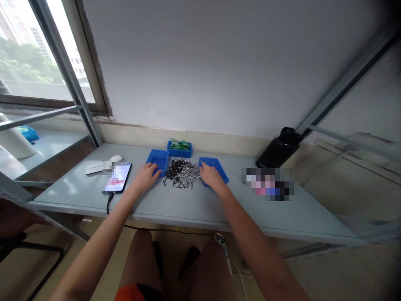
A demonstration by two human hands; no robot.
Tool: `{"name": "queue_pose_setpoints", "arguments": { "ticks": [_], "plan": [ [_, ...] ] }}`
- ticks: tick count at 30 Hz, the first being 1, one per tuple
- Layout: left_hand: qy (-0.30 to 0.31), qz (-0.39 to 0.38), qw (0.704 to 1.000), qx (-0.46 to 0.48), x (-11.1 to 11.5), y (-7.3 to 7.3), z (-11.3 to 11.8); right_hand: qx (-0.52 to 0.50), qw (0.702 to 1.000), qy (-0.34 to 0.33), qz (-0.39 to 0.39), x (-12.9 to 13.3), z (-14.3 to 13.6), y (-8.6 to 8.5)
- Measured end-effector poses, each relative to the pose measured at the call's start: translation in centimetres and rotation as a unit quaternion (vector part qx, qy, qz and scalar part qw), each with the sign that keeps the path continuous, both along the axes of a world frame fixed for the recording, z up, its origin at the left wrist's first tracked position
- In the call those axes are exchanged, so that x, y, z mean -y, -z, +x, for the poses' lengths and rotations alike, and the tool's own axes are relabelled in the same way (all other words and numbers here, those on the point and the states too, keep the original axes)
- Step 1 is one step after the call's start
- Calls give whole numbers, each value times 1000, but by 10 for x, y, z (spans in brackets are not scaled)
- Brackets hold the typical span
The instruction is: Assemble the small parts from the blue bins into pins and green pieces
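Note:
A pile of dark and silver screws [183,170] lies loose on the grey table [188,205]. My left hand [148,175] rests at the near edge of the left blue tray [158,156], beside the dark screws, its fingers apart and nothing visible in them. The right blue tray [219,167] stands on the other side of the pile. My right hand [209,173] is over its left edge, next to the silver screws; its fingertips are too small to show whether they hold anything. Both trays look empty where their insides show.
Behind the pile stands a blue tray with green packets [180,146]. A phone [117,177] with a cable lies on the left, near a white case [116,159]. On the right are a black bottle [278,148] and a blurred-out object [267,184]. Metal posts rise at both sides.

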State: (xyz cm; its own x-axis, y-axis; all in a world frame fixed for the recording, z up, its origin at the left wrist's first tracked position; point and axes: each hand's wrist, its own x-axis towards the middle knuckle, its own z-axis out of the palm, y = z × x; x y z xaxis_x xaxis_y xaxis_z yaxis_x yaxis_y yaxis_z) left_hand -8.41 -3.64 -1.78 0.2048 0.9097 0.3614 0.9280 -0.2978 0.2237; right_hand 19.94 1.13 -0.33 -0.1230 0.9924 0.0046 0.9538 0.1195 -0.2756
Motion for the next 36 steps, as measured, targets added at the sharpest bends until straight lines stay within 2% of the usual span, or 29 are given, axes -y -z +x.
{"name": "queue_pose_setpoints", "arguments": {
  "ticks": [6,9,12,14,17,19,24,28,32,36],
  "plan": [
    [27,-10,999,22,-1,-1,-3,-45,997,-50,44,-20,14,-4],
    [25,-17,999,23,-6,-1,-2,-74,994,-61,49,-28,14,2],
    [36,-29,998,30,-7,0,-2,-84,994,-44,54,-31,12,8],
    [34,6,999,28,-3,-1,-2,-85,993,-54,66,-33,13,7],
    [17,100,995,12,8,-5,1,-91,987,-77,111,-39,16,-1],
    [31,114,993,-9,12,-7,6,-98,985,-70,122,-43,17,-4],
    [57,20,995,-76,3,-1,12,-84,993,-80,19,-42,14,5],
    [79,12,994,-78,4,5,3,-78,992,-99,2,-29,16,13],
    [72,22,995,-70,15,2,-3,-63,988,-116,84,-24,18,5],
    [36,38,995,-80,21,4,-3,-30,976,-126,174,-43,3,-11]
  ]
}}
